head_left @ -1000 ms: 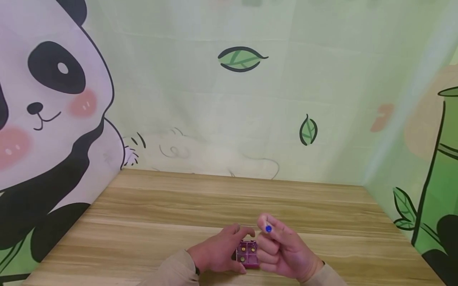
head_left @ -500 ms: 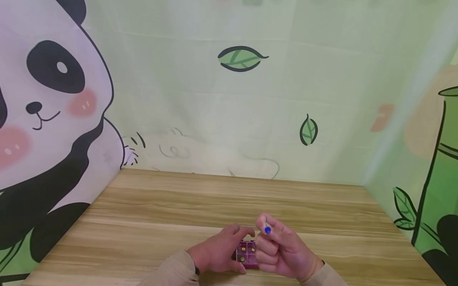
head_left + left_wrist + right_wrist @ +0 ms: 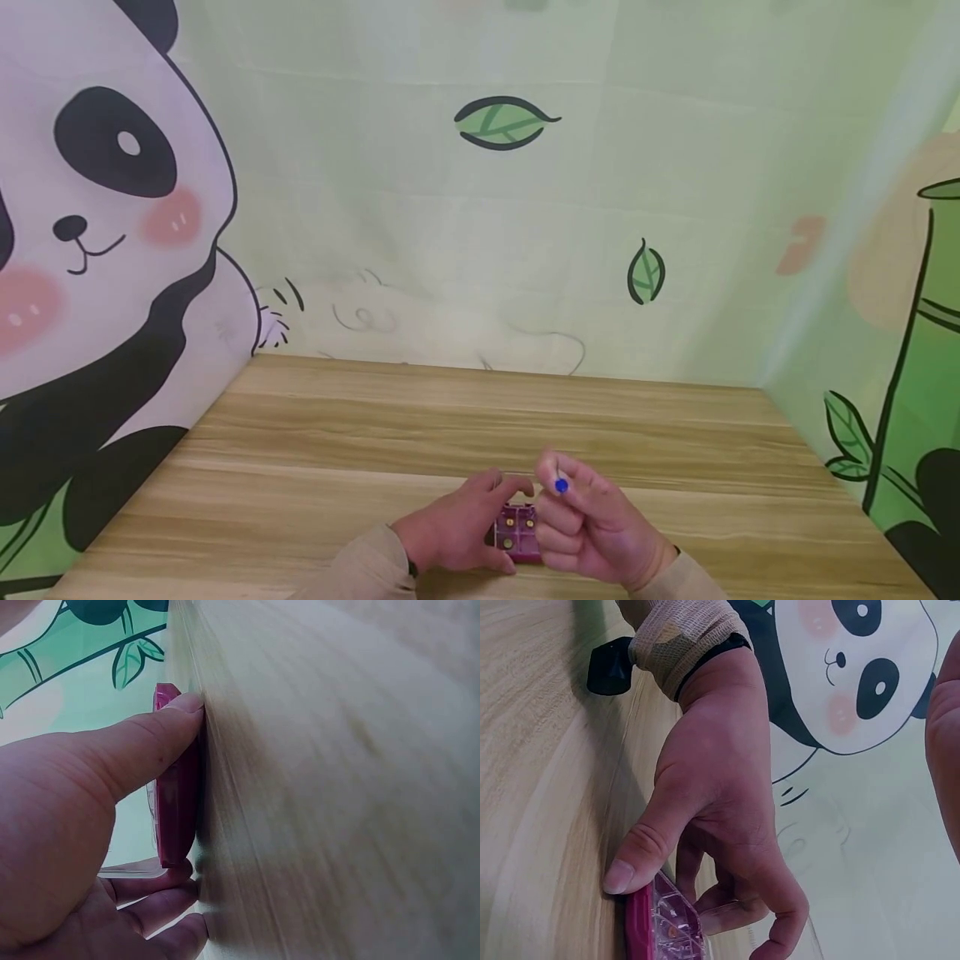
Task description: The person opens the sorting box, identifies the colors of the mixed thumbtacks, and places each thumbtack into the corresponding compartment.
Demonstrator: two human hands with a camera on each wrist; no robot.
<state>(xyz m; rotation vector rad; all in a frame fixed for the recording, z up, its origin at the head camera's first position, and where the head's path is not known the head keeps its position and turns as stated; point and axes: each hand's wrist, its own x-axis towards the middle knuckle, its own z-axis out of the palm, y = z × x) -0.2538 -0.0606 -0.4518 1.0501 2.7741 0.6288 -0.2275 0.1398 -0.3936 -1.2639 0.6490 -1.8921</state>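
Observation:
A small purple compartment box (image 3: 528, 557) rests on the table at the front. Small yellowish round pieces sit in its visible compartments, one of them a yellow piece (image 3: 510, 522). My left hand (image 3: 461, 525) holds the box, thumb on its near side and fingers around the far side; the left wrist view shows the thumb pressed to the purple wall (image 3: 176, 817). Beyond the box's right edge, my right hand (image 3: 600, 529) is raised, pinching a tiny blue round-headed piece (image 3: 562, 485) between thumb and index finger. Its other fingers are curled and hide the box's right side.
A clear plastic flap (image 3: 135, 870) stands out from the box by the left fingers. The wood-grain table (image 3: 337, 417) runs back to a printed cloth backdrop (image 3: 375, 183) with a panda and leaves. A black block (image 3: 610, 667) is attached near the left wrist.
The blue piece in the right fingers has dipped very slightly. Both hands and the box otherwise stay where they were.

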